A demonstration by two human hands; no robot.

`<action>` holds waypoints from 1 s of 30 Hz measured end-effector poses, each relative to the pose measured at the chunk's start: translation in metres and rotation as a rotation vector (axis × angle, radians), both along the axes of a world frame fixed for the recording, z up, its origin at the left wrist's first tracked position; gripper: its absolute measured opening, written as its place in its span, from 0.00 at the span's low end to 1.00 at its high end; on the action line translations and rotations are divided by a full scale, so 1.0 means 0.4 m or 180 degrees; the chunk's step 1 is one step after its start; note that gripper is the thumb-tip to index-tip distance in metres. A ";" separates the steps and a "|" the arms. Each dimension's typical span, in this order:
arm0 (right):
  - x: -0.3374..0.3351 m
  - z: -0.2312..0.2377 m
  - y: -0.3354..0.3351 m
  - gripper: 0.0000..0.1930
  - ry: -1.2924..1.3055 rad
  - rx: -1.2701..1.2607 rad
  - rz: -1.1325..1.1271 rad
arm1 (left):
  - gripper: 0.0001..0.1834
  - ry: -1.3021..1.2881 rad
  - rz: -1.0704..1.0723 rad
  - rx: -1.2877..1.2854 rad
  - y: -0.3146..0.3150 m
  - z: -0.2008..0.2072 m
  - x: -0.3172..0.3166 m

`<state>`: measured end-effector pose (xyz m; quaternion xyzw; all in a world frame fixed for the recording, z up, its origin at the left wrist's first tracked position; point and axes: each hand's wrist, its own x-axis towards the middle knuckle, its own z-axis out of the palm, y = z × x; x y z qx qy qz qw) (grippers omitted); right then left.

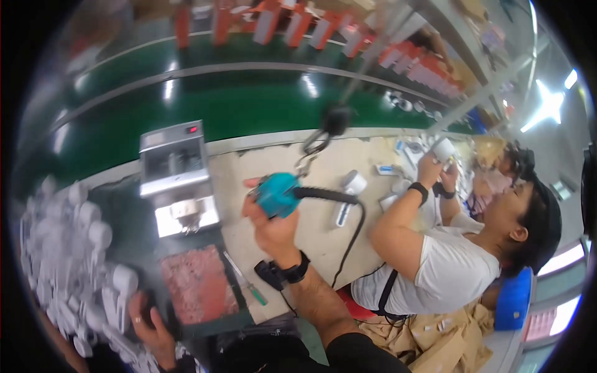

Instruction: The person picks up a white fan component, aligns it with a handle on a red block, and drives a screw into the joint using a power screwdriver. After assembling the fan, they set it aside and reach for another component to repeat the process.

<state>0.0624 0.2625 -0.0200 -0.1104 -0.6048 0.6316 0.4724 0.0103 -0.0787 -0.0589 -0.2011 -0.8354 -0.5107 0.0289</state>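
My right hand (273, 233) is wrapped round a teal electric screwdriver (278, 195), seen from its top end. The screwdriver hangs from a metal hook (316, 144), and a black cord runs out of its side. What is under it is hidden by the tool and my fingers. At the lower left, my left hand (152, 329) has its thumb and forefinger apart, with nothing visible between them. Right beside its fingers is a white plastic part (116, 304), at the edge of a large heap of similar white parts (65, 248).
A metal machine (177, 177) with a lit front stands behind a worn red mat (199, 285). A green-handled screwdriver (252, 289) lies beside the mat. At right, a co-worker in a white shirt (454, 264) handles a white part. A green conveyor (249, 102) runs behind the bench.
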 end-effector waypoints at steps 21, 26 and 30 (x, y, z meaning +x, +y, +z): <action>-0.021 -0.006 0.005 0.24 -0.0719 0.0598 -0.0207 | 0.12 0.0746 -0.0028 -0.0682 0.041 0.057 -0.049; -0.025 -0.038 0.013 0.26 -0.0321 0.0403 -0.0535 | 0.11 0.0954 -0.0174 -0.0749 0.044 0.064 -0.060; -0.019 -0.055 0.015 0.24 -0.0273 0.0322 -0.0516 | 0.11 0.0821 -0.0186 -0.0821 0.055 0.089 -0.061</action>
